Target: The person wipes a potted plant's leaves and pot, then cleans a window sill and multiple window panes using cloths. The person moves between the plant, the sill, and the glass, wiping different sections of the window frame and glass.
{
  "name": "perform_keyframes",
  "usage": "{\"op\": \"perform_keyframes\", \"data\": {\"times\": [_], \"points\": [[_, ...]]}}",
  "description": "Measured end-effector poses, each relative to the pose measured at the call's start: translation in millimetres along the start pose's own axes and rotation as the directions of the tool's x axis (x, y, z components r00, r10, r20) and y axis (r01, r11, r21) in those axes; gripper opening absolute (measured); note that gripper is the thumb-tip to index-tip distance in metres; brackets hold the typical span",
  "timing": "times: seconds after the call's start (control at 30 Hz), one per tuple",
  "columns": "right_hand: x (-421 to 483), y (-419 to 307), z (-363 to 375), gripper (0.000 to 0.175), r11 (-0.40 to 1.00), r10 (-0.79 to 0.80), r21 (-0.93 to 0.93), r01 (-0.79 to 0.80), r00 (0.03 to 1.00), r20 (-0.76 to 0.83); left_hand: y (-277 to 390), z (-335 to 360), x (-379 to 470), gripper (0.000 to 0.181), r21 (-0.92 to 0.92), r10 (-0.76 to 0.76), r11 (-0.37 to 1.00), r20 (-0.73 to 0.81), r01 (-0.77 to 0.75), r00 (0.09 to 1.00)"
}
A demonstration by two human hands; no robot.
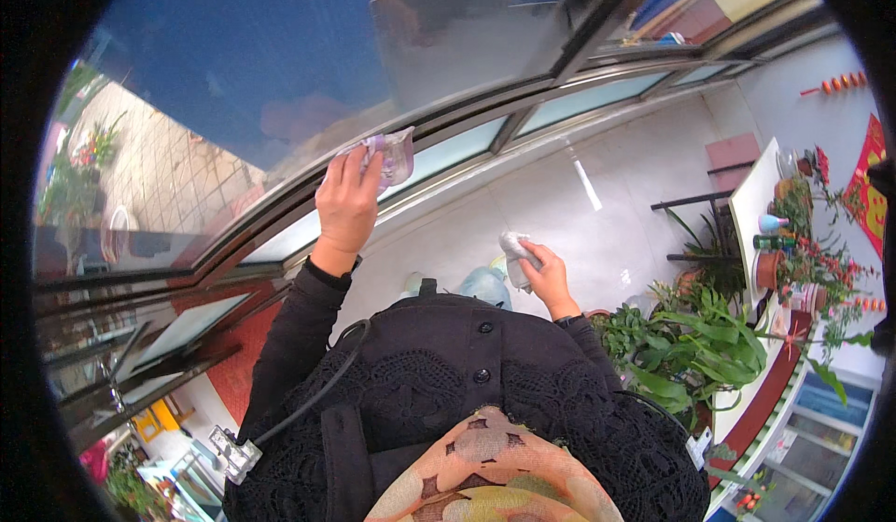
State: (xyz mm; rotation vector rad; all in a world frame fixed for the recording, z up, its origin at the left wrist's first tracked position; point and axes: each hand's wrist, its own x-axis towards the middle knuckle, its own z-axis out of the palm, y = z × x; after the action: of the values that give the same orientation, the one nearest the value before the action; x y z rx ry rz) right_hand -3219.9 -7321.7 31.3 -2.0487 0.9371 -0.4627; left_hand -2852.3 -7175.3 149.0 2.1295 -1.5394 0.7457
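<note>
My left hand (348,203) holds a crumpled white and purple cloth (397,161) against the dark metal frame (448,120) along the lower edge of a large window pane (294,53). Part of the cloth is hidden under my fingers. In front of my body, my right hand (549,280) grips a bunched grey-white cloth (516,252), held above the floor and apart from the window. Sky, a dark panel and a paved yard show in or through the glass.
Frosted lower panes (595,99) run beneath the frame. Leafy potted plants (714,347) stand close on my right, beside a white table (752,207) with flowerpots and bottles. Pale floor (448,231) lies below. An opened window or door section (189,329) is at the lower left.
</note>
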Motion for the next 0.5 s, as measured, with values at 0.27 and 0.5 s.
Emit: {"op": "perform_keyframes", "data": {"times": [0.27,0.5], "points": [[10,41,-64,0.036,1.0,0.022,-0.017,-0.025,0.992,-0.127,97,76,94,0.036,-0.015,0.157,0.988,0.064,-0.157,0.985],[9,105,-138,0.036,0.992,0.117,-0.005,-0.123,0.954,-0.276,175,143,166,0.037,-0.041,0.219,0.975,0.054,-0.217,0.974]]}}
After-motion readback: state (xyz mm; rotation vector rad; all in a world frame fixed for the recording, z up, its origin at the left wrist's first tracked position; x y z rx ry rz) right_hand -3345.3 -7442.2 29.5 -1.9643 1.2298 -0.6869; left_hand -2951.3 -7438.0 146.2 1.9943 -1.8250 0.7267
